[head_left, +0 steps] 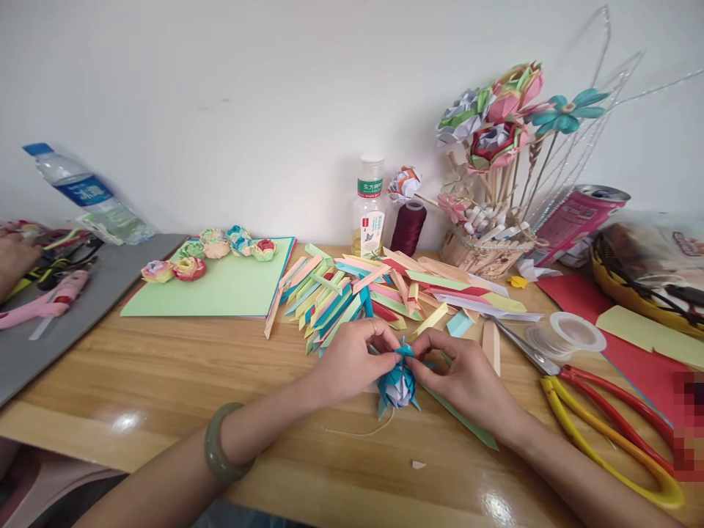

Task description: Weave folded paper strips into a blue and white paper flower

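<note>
Between my hands is a folded paper flower, blue on the outside with white petals inside. My left hand pinches the flower's upper left edge between thumb and fingers. On the other side my right hand pinches its upper right edge. A thin pale string trails from the flower over the wooden table. Just behind my hands lies a pile of folded colored paper strips. A green strip lies partly under my right hand.
Large scissors and a string spool lie at the right. Small paper flowers rest on green paper. A flower basket, bottle and purple thread cone stand behind. Another person's hand is far left.
</note>
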{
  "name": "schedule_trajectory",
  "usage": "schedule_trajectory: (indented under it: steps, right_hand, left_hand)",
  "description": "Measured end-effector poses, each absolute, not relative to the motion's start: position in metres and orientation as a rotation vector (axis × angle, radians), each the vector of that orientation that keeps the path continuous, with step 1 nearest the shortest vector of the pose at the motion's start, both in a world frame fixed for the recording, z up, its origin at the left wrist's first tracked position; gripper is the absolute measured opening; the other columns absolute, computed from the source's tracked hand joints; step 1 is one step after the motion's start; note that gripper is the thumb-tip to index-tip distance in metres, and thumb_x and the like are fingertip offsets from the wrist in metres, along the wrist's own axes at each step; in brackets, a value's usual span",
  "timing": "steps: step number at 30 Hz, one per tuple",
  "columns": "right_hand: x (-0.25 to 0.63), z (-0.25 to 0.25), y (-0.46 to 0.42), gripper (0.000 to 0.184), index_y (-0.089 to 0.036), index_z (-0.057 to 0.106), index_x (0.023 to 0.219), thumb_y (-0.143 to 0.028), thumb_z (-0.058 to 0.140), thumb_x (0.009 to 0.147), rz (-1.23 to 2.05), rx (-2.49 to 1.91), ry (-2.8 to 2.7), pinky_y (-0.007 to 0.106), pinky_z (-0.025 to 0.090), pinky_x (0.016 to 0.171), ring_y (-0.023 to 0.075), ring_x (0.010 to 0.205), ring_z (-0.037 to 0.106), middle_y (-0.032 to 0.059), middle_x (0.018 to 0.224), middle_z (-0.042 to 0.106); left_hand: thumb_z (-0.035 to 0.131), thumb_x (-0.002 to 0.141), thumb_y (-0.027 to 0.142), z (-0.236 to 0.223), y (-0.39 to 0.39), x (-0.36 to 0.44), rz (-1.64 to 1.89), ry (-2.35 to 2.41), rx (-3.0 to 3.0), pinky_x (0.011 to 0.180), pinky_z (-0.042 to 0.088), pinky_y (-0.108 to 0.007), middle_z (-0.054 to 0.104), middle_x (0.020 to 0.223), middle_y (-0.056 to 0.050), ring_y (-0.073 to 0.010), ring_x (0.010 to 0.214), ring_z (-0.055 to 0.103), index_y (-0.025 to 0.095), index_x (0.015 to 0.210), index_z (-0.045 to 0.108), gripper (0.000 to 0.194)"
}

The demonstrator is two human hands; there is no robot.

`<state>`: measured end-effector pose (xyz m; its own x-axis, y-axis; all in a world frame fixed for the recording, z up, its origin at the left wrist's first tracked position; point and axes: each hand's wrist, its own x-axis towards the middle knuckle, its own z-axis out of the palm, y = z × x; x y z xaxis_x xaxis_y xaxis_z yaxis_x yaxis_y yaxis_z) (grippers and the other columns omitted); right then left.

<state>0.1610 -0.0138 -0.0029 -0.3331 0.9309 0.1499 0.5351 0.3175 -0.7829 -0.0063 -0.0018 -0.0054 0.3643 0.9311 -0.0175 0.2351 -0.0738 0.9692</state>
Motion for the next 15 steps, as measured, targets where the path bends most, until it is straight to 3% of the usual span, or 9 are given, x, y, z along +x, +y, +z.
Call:
schedule_trajectory:
  steps: [15]
  right_hand:
    - [0.1627,-0.0037,-0.0142,0.004,-0.019,0.055,0.074,-0.016,0.053,0.076,0.678,-1.109,-2.072,0.028,0.047,0.062,0.0155,0.069,0.057,0.0025,0.074,0.061]
  left_hand:
    - [0.053,0.064,0.005,-0.0087,-0.0015,-0.0061,0.913,1.034,1.649,0.059,0.041,-0.02,0.055,0.071,-0.001,-0.0108,0.069,0.054,0.015,0.064,0.06,0.011]
